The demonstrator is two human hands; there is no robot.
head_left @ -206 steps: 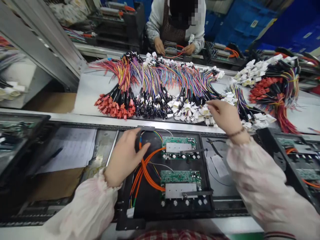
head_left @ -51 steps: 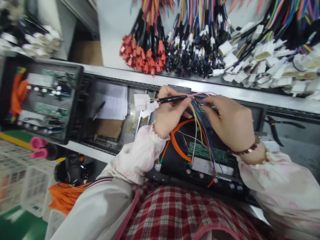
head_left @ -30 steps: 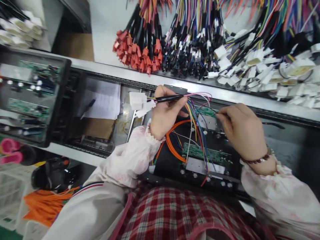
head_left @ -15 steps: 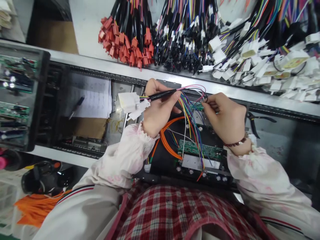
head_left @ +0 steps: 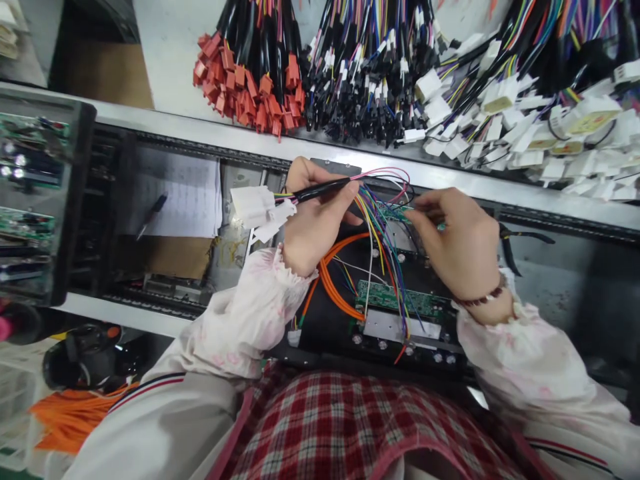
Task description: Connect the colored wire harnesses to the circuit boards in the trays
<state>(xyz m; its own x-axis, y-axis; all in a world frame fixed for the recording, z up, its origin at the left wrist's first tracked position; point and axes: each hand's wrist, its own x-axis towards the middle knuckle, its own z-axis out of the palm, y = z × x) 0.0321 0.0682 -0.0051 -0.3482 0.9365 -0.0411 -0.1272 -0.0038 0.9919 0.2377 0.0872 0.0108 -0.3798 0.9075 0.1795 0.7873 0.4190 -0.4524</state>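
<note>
A wiring harness (head_left: 323, 189) with a black sleeve is gripped by my left hand (head_left: 317, 217), thumb on top and fingers beneath. Its white connectors (head_left: 253, 207) stick out to the left. From the sleeve's other end, loose coloured wires (head_left: 380, 227) fan out and hang over a green circuit board (head_left: 405, 298); pink and white ones loop toward the right. My right hand (head_left: 455, 243) is closed in a pinch at the tip of these wires, with thin wire at its fingertips; exactly which strand is hidden.
Bundles with red connectors (head_left: 250, 93), black connectors (head_left: 370, 100) and white connectors (head_left: 550, 133) hang along the back rail. Orange cable (head_left: 330, 280) coils beside the board. Pliers (head_left: 510, 250) lie at right; paper (head_left: 175, 193) with a pen (head_left: 151, 217) lies left.
My right hand has shifted slightly right and down, its fingertips a little farther from the pink loop. My left hand keeps its hold on the harness, nearly still.
</note>
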